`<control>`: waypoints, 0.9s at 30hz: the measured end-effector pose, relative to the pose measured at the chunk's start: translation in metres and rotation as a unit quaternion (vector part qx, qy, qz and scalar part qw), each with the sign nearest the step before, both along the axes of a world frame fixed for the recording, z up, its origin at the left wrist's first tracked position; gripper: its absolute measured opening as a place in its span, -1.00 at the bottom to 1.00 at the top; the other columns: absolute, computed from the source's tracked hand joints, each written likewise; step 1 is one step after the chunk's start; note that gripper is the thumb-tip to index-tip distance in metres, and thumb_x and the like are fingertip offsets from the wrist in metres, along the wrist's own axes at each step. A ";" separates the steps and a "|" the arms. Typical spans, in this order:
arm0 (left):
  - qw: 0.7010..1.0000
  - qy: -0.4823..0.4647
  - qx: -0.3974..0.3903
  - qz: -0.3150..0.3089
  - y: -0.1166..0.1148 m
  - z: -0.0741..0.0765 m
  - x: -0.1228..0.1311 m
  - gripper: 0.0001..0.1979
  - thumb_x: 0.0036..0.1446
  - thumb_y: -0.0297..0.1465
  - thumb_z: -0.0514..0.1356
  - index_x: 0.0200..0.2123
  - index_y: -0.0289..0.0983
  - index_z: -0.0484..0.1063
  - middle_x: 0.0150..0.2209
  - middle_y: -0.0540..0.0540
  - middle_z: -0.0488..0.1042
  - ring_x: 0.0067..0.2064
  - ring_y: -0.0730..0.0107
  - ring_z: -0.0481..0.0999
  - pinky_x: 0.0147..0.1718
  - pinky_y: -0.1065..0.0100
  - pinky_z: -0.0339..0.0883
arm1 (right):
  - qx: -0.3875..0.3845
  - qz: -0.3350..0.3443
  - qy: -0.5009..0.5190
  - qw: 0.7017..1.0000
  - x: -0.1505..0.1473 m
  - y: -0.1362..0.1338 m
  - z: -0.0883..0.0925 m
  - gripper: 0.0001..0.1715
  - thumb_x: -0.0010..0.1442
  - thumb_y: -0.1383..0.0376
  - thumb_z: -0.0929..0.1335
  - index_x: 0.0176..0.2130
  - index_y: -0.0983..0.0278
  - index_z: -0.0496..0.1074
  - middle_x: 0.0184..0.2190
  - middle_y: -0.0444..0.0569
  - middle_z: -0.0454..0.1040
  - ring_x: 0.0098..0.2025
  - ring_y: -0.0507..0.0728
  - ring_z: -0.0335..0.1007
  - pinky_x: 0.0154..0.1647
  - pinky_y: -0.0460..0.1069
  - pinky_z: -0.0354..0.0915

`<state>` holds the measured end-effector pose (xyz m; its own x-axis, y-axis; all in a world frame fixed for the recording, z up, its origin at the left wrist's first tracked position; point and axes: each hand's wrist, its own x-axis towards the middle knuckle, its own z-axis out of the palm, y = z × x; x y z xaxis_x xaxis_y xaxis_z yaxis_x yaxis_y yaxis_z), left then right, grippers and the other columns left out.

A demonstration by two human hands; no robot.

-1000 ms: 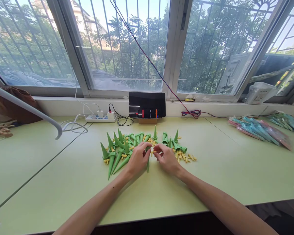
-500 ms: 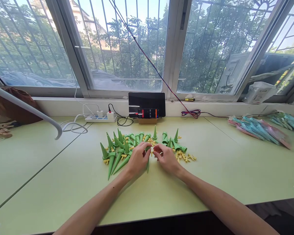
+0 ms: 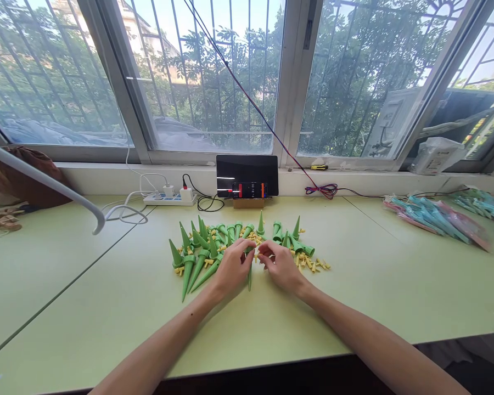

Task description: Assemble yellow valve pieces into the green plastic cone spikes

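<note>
1. Left hand (image 3: 231,269) pinches a green spike (image 3: 249,278) at mid-table (image 3: 107,307), tip pointing toward the near edge.
2. Right hand (image 3: 282,269) pinches a yellow piece (image 3: 256,256) at its top.
3. Loose spikes (image 3: 197,249) and yellow bits (image 3: 313,264) are heaped around, so plenty looks undone.

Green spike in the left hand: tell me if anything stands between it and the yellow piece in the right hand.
Nothing visible does. The left hand holds the green spike, and the right hand pinches the yellow piece right at its wide end; fingers hide whether they touch.
</note>
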<state>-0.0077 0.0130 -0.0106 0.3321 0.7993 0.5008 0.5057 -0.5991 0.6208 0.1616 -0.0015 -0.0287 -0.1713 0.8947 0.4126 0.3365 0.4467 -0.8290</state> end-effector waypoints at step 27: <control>1.000 -0.005 0.006 0.008 0.000 0.002 -0.001 -0.84 0.25 -0.46 0.10 -0.23 -0.27 0.49 -0.24 -0.07 0.51 -0.49 0.52 0.35 -0.45 0.42 0.25 | 0.010 -0.028 0.000 1.000 0.000 -0.003 0.004 -0.90 0.22 0.33 0.32 -0.22 0.24 0.43 -0.25 -0.02 0.53 -0.25 0.12 0.46 -0.26 0.00 0.40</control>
